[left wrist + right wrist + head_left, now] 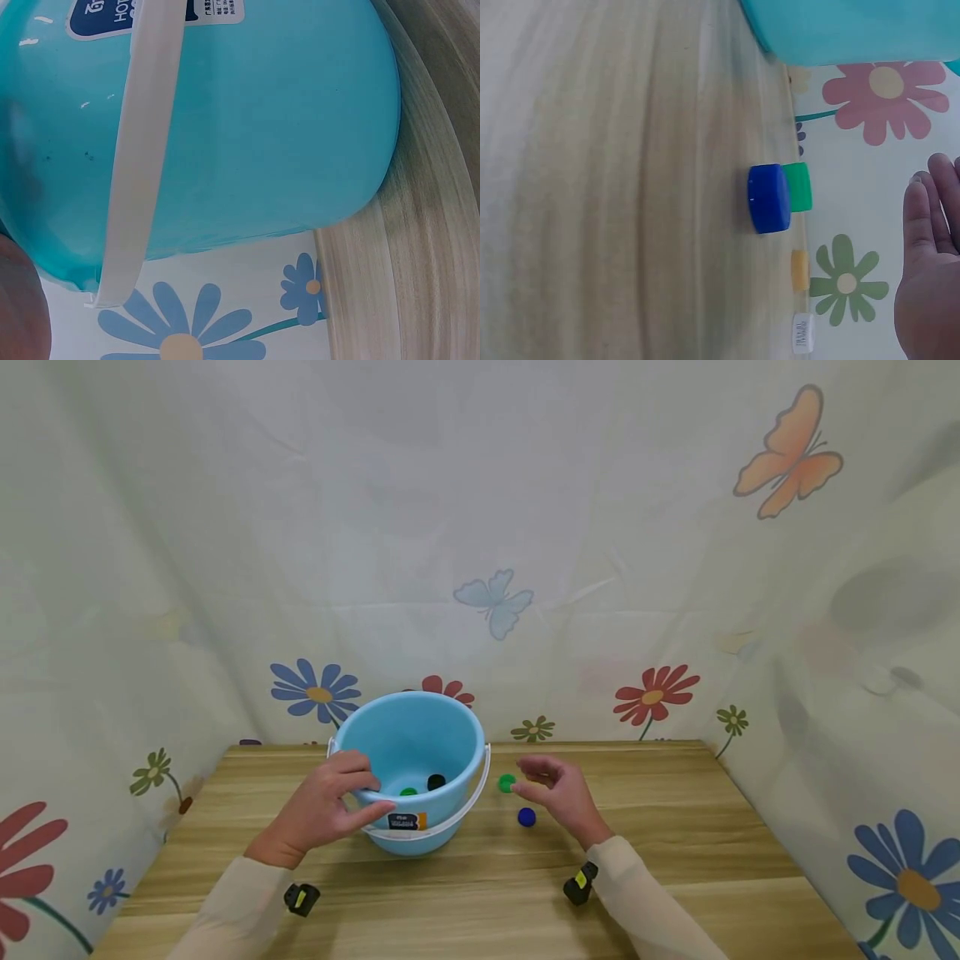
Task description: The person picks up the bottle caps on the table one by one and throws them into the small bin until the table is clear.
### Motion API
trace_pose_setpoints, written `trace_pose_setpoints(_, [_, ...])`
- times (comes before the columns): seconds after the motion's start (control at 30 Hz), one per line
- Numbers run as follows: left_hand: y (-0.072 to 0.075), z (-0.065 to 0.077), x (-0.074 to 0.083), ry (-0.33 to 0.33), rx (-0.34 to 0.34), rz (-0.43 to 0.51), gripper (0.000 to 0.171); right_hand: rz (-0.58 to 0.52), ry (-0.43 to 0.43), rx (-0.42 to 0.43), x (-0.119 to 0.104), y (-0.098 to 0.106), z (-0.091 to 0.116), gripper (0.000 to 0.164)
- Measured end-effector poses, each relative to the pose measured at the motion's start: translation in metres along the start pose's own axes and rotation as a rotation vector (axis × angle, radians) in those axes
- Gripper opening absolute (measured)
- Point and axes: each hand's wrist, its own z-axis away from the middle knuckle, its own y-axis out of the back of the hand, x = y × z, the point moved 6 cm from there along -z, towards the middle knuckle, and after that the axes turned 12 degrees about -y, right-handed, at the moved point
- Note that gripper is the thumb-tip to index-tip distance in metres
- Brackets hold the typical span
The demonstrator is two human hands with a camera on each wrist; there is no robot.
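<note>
A light blue bucket [408, 743] with a white handle [480, 781] stands on the table. My left hand [326, 802] holds its near left rim, fingers over the edge and thumb along the outside above the label. Inside the bucket lie a green cap [408, 792] and a black round piece [436, 782]. My right hand [562, 797] hovers to the right of the bucket, fingers extended and nothing between them. Close by its fingertips is another green cap [507, 783]. A blue bottle cap [769, 199] stands nearer to me, in front of that green cap.
Farther along in the right wrist view are a small orange-yellow piece [800, 271] and a white labelled piece [803, 333]. The wooden table [420, 906] ends against a flower-and-butterfly curtain [480, 510] at the back. Small black devices [302, 899] sit at both wrists.
</note>
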Motion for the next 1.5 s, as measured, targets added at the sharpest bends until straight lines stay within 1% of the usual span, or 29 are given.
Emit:
trace_pose_setpoints(0.23, [0.000,0.000,0.000,0.003,-0.001,-0.002,0.023,0.001,-0.015,-0.012,0.007,-0.001,0.001,0.046])
trace_pose_setpoints(0.5, [0.000,0.001,0.000,0.010,-0.004,0.010,0.022,-0.008,-0.021,-0.032,0.010,-0.002,0.003,0.050])
trace_pose_setpoints(0.7, [-0.001,0.001,-0.002,0.006,-0.003,0.017,0.022,0.000,-0.042,-0.024,0.016,-0.002,0.001,0.048])
trace_pose_setpoints(0.9, [-0.001,0.001,-0.004,-0.004,0.011,0.017,0.022,0.008,-0.066,-0.022,0.016,-0.003,0.001,0.046])
trace_pose_setpoints(1.17, [-0.001,0.001,-0.004,-0.009,0.013,0.013,0.022,0.013,-0.085,-0.016,0.020,-0.003,0.002,0.047])
trace_pose_setpoints(1.5, [-0.001,0.001,-0.004,-0.012,0.014,0.008,0.022,0.038,-0.106,0.004,0.023,-0.001,0.002,0.042])
